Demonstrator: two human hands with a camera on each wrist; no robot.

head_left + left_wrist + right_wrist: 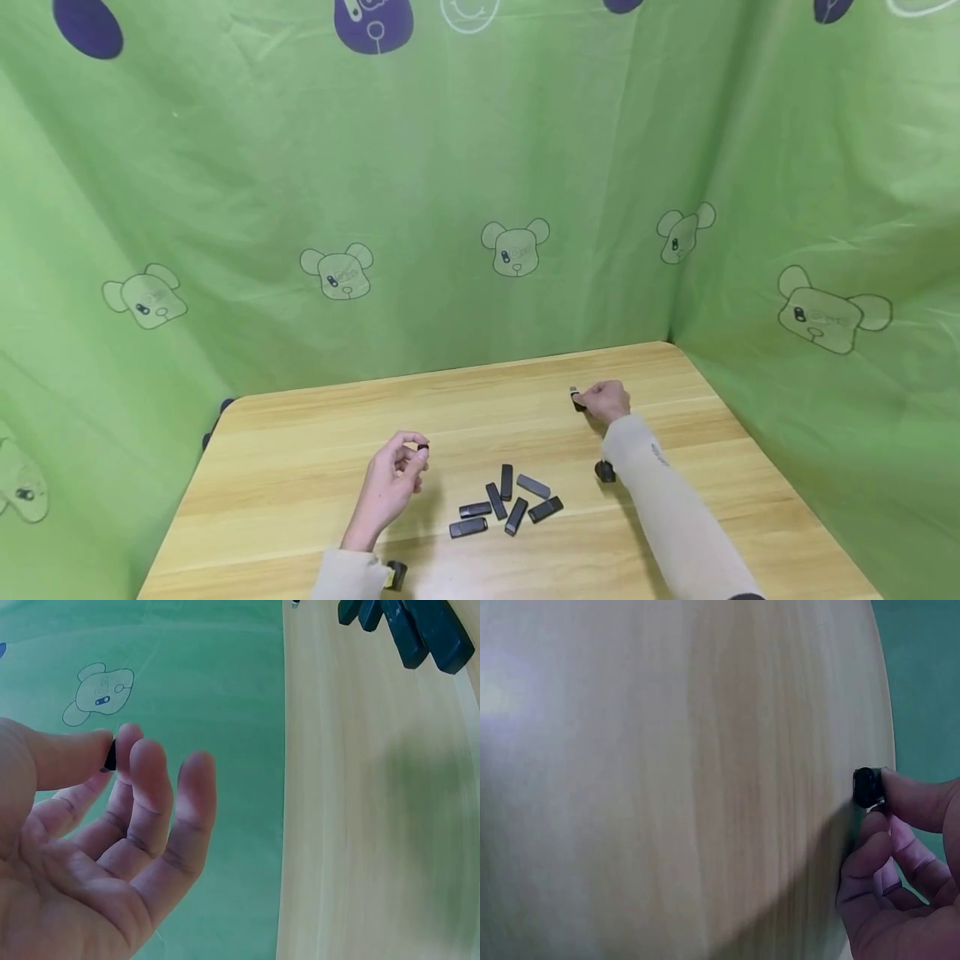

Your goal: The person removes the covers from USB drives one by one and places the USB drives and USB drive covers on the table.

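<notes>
My left hand (384,490) is raised above the table and pinches a small black piece (111,756), apparently a cap, between thumb and index finger. In the left wrist view its other fingers are loosely bent, and most of the piece is hidden. Farther off to the right, my right hand (609,401) pinches a black USB stick (577,402) near the back of the table. The stick's metal plug points away toward the curtain. Seen from the right wrist, the stick's dark rounded end (867,787) shows at the thumb tip.
Several dark USB sticks (516,516) lie in a loose cluster on the wooden table (300,467), between my two forearms. A green curtain (435,317) with bear-head prints stands behind the table and along its sides.
</notes>
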